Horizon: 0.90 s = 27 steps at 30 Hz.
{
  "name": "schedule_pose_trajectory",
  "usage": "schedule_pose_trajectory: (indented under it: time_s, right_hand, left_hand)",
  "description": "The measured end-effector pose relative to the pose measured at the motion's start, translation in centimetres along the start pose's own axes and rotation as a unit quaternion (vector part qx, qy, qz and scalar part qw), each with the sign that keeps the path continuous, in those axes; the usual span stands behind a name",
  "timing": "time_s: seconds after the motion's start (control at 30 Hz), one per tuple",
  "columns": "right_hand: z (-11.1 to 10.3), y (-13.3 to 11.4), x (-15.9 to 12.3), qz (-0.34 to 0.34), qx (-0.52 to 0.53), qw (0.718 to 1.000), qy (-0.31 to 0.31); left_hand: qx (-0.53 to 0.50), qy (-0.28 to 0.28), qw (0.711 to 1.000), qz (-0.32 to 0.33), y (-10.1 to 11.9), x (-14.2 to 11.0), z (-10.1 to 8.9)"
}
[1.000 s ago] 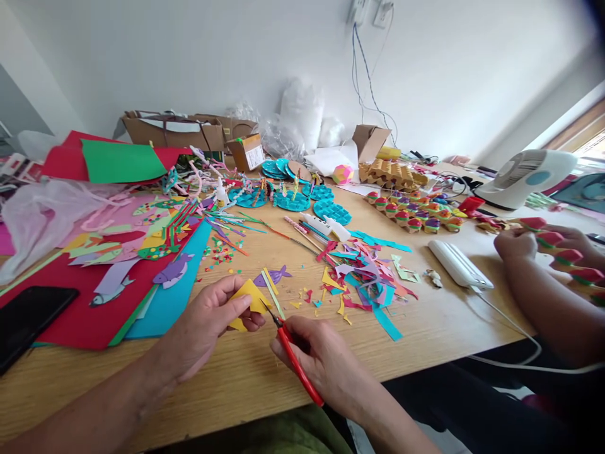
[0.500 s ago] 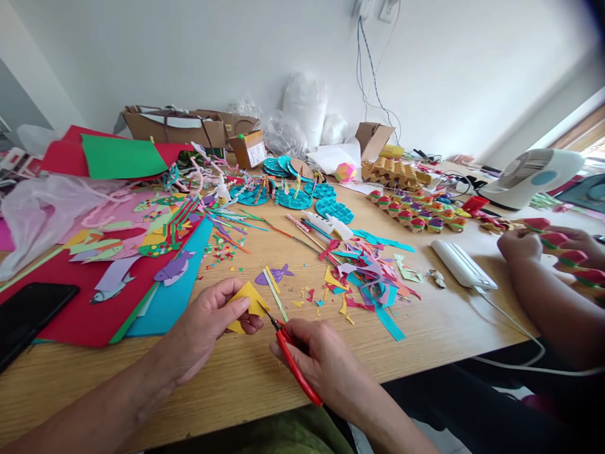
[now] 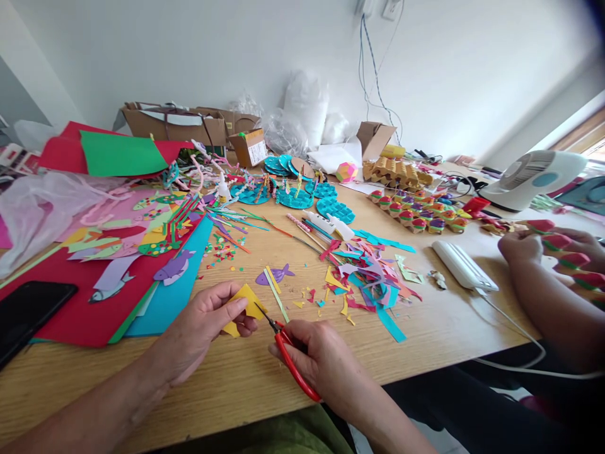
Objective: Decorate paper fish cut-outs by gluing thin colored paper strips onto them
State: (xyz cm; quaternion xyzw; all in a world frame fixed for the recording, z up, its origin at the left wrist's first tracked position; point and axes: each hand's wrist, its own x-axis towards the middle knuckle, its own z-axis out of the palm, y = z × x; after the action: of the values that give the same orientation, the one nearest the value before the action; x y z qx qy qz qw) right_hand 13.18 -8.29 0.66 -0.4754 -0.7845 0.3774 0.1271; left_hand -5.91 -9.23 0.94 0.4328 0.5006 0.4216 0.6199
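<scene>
My left hand [image 3: 203, 331] pinches a small yellow paper piece [image 3: 249, 304] just above the wooden table [image 3: 236, 372]. My right hand [image 3: 321, 359] is wrapped round red-handled scissors [image 3: 289, 356], whose blade tips touch the right edge of the yellow paper. A purple paper fish [image 3: 275, 275] and a thin paper strip lie just beyond the hands. A heap of coloured paper scraps [image 3: 368, 274] sits to the right of them.
Red and blue paper sheets [image 3: 94, 309] with cut-out fish and a black phone [image 3: 28, 312] lie at the left. A white power bank [image 3: 464, 265] with a cable, a fan [image 3: 529, 178] and another person's hands [image 3: 543, 249] holding red-tipped pieces are at the right. Boxes and teal discs stand behind.
The scissors' blades have closed a little into the yellow paper, and my hands have shifted slightly. The other person's hands have barely moved.
</scene>
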Motion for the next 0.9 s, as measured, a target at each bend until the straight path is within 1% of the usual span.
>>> schedule_pose_trajectory:
  time_s: [0.1,0.3,0.53,0.7,0.9]
  right_hand:
    - [0.1,-0.1,0.0,0.005,0.003,1.0,0.004]
    - [0.1,-0.4,-0.2,0.004,0.005,1.0,0.003]
    - [0.2,0.1,-0.2,-0.012,0.011,1.0,0.003]
    - [0.3,-0.2,-0.3,-0.004,0.002,1.0,-0.002]
    - [0.4,-0.5,-0.4,-0.001,0.004,1.0,-0.001]
  left_hand:
    - [-0.007,-0.003,1.0,-0.002,0.0,-0.1,0.0]
    - [-0.01,-0.029,1.0,-0.003,-0.2,-0.2,0.5]
    - [-0.018,-0.024,0.999,-0.013,-0.6,-0.2,0.6]
    - [-0.027,-0.021,0.999,-0.02,-0.7,-0.5,0.7]
    - [-0.045,-0.042,0.998,-0.016,-0.9,-0.7,1.0]
